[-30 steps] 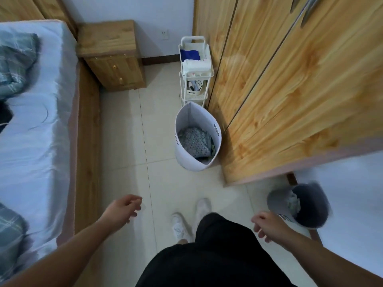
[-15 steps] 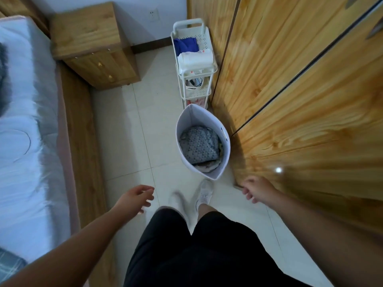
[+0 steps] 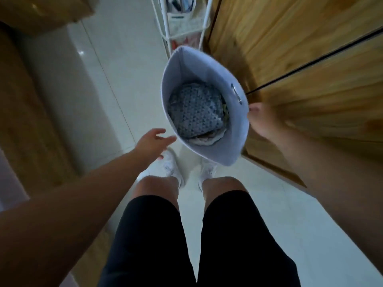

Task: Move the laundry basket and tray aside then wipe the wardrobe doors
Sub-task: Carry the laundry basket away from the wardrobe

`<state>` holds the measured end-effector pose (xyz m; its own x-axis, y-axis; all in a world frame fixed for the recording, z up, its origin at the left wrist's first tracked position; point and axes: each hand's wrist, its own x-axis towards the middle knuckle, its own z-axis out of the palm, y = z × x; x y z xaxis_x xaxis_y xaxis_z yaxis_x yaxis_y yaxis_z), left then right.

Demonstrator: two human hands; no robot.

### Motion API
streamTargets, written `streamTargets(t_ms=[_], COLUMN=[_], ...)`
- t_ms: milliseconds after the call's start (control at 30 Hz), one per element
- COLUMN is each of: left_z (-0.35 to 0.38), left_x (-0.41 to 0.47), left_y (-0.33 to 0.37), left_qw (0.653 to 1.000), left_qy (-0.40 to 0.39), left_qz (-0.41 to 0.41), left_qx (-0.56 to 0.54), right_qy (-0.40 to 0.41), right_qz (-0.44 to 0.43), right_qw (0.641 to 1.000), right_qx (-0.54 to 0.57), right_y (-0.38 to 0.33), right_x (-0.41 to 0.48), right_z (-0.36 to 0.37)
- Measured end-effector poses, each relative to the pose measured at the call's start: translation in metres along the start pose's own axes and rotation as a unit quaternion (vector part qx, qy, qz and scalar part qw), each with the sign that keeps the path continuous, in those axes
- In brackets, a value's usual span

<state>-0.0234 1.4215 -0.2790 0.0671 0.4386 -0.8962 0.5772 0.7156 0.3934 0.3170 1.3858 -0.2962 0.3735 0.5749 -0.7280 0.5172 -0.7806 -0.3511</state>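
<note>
Both hands are out in front of the person. The right hand (image 3: 264,121) grips the laundry basket (image 3: 207,65) at the right side of its rim, thumb at the edge and fingers hidden behind the fabric wall. The left hand (image 3: 152,141) is released, fingers straight and spread, reaching at the basket's left wall; blur leaves it unclear whether the fingertips touch it. Largest in view, the wardrobe doors (image 3: 290,48) fill the right side in pale grained wood, with a dark seam running between two of them. Glossy pale tiles make up the floor (image 3: 116,79), and a wooden bed frame (image 3: 27,121) borders it on the left. Black shorts (image 3: 228,235) cover the person's thighs at the bottom. The basket sits just beside the doors and just ahead of the white shoes (image 3: 170,166), its mouth open to the camera; whether it rests on the floor cannot be told. Beyond it, at the top edge, stands the white tray rack (image 3: 184,25), close against the wardrobe. Inside the basket lies a grey triangle-patterned cloth (image 3: 196,112) over other laundry, and a small metal eyelet (image 3: 236,93) shows on the wall near the right thumb
</note>
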Motion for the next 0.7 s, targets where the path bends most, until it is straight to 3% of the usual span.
streamTargets(t_ms=[133,367,700], left_z=[0.023,0.038,-0.032], left_x=[0.062,0.113,0.016], left_y=[0.001,-0.008,-0.007], left_qw=[0.999,0.999,0.998], left_qy=[0.005,0.028,0.043], left_qz=[-0.027,-0.037,-0.037], left_qx=[-0.032,0.002,-0.013], right_qy=[0.04,0.032,0.073], right_qz=[-0.005,0.042,0.013], right_qw=[0.999,0.997,0.997], right_qx=[-0.023,-0.065,-0.011], right_y=[0.004,0.03,0.029], right_x=[0.045,0.077,-0.019], right_z=[0.024,0.057,0.0])
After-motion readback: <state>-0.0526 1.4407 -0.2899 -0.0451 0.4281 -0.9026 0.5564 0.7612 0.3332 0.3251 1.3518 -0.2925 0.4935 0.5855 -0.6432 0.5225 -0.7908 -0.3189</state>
